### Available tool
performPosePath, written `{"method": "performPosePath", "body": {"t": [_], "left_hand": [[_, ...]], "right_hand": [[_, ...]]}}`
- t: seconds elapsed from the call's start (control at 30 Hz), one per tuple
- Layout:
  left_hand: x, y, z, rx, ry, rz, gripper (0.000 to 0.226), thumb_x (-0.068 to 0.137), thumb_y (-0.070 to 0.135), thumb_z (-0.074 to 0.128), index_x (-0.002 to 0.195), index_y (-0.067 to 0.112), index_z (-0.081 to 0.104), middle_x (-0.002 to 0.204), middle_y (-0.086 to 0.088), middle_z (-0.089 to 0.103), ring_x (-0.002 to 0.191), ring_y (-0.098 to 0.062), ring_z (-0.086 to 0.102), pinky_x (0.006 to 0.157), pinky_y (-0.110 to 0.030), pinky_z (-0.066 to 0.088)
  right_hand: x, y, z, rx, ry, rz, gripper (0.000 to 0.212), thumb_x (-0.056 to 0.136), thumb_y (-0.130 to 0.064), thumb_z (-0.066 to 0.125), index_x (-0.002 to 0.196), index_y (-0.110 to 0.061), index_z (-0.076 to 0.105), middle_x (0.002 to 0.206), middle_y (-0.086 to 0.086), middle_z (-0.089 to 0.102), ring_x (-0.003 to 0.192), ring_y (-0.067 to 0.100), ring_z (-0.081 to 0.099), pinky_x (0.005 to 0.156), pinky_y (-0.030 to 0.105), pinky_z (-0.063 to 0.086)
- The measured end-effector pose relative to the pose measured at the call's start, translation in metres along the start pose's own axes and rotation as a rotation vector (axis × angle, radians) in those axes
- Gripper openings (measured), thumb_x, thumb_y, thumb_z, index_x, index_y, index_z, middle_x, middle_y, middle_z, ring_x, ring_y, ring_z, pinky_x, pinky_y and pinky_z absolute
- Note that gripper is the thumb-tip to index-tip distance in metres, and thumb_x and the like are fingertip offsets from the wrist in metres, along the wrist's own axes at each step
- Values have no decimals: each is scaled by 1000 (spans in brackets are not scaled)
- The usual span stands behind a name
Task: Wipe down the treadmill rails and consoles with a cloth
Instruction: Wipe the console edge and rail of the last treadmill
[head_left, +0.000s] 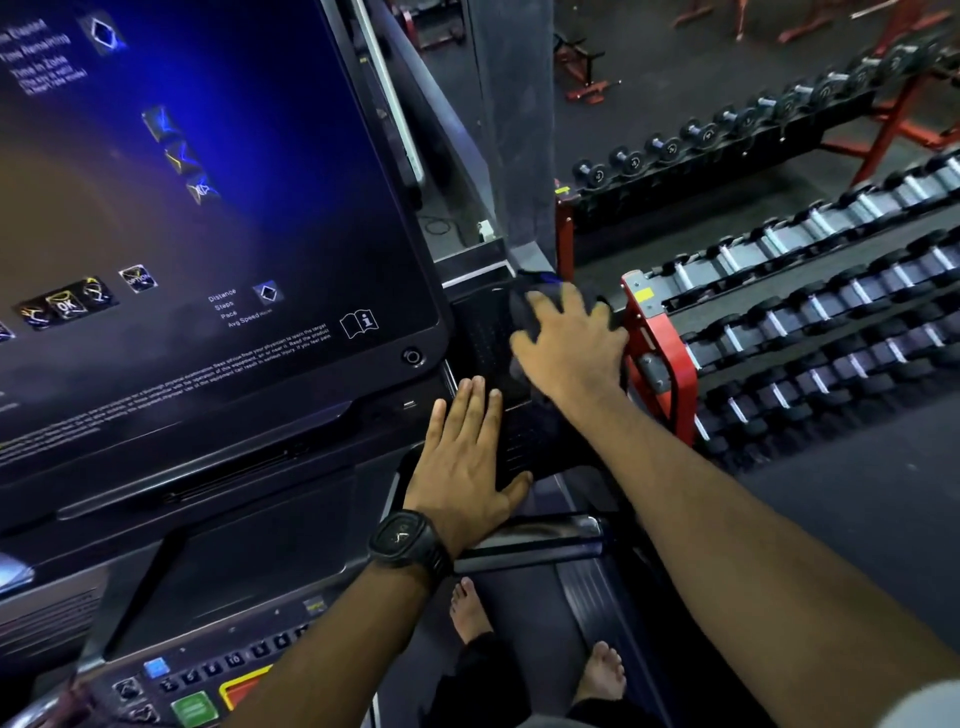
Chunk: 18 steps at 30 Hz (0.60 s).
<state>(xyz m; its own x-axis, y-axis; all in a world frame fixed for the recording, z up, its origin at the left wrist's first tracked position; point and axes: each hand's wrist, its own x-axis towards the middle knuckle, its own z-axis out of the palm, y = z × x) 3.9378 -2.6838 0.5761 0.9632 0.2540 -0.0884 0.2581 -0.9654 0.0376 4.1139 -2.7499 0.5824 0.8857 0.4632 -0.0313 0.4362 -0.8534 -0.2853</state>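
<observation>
Right of the screen (182, 208), the cloth (540, 279) lies under the right hand (576, 358), fingers spread; left hand (467, 462) flat, fingers together.

A commercial gym. We identify it by the treadmill console (244, 540), whose lit screen (182, 197) lists Distance, Steps, Pace and Avg Speed; by the tiered, red-framed dumbbell racks (675, 384) just beside it, filled with rows of dumbbells (631, 163); by the dark floor (857, 493); and by the red steel equipment frames (584, 78) beyond.

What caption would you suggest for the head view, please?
Right hand presses a dark cloth on the console side tray; left hand rests flat.
</observation>
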Motion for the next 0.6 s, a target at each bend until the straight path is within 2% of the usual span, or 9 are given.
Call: {"method": "performPosePath", "body": {"t": [0.07, 0.1, 0.2, 0.3, 0.33, 0.47, 0.5, 0.6], "left_hand": [[-1, 0, 1, -4, 6, 0, 96, 92, 64, 37, 158, 13, -11, 164, -7, -22, 148, -17, -29, 114, -36, -29], [0, 0, 2, 2, 10, 2, 96, 91, 65, 34, 158, 14, -11, 165, -7, -21, 148, -17, -29, 113, -35, -30], [2, 0, 2, 21, 4, 2, 98, 84, 68, 21, 158, 14, -12, 165, -6, -20, 148, -17, -30, 111, -35, -34], [5, 0, 2, 10, 3, 3, 98, 86, 68, 26, 158, 14, -12, 165, -6, -18, 148, -16, -29, 109, -35, -36], [6, 1, 1, 0, 2, 8, 98, 87, 67, 30, 158, 14, -12, 165, -6, -18, 148, -16, -28, 109, -35, -36], [6, 1, 1, -19, 20, 43, 96, 90, 65, 35, 158, 13, -10, 164, -4, -20, 148, -14, -28, 112, -34, -33], [6, 1, 2, -17, 26, 65, 94, 91, 65, 32, 159, 13, -8, 165, -5, -19, 149, -15, -27, 114, -35, -30], [13, 6, 4, -30, 7, 111, 93, 92, 65, 28, 158, 12, -10, 165, -6, -20, 148, -15, -28, 119, -36, -22]], "right_hand": [[-5, -2, 1, -18, 21, 118, 66, 93, -62, 42, 152, -32, 36, 161, 9, 29, 135, 45, 37, 104, 63, 36], [-9, -6, 3, -63, 29, 86, 65, 93, -61, 42, 151, -32, 38, 161, 9, 30, 136, 45, 36, 105, 64, 34], [-9, -18, 6, -108, 47, -174, 59, 92, -61, 45, 146, -38, 44, 160, 1, 34, 138, 39, 36, 108, 62, 32], [16, -17, 1, -73, 0, -286, 59, 91, -64, 49, 146, -44, 43, 159, -5, 35, 138, 36, 38, 107, 59, 33], [25, -13, -1, -59, -33, -245, 62, 91, -65, 49, 148, -43, 40, 159, -3, 33, 138, 37, 38, 106, 59, 34], [30, -5, -6, 57, -47, 147, 68, 93, -64, 44, 153, -32, 34, 152, 15, 36, 131, 46, 42, 100, 62, 38], [24, -8, -5, 15, -42, 153, 69, 93, -64, 44, 153, -31, 34, 151, 16, 36, 130, 47, 42, 100, 62, 38], [15, -14, 0, -83, -9, -29, 71, 89, -66, 48, 152, -35, 36, 156, 13, 33, 133, 44, 39, 103, 62, 34]]}}
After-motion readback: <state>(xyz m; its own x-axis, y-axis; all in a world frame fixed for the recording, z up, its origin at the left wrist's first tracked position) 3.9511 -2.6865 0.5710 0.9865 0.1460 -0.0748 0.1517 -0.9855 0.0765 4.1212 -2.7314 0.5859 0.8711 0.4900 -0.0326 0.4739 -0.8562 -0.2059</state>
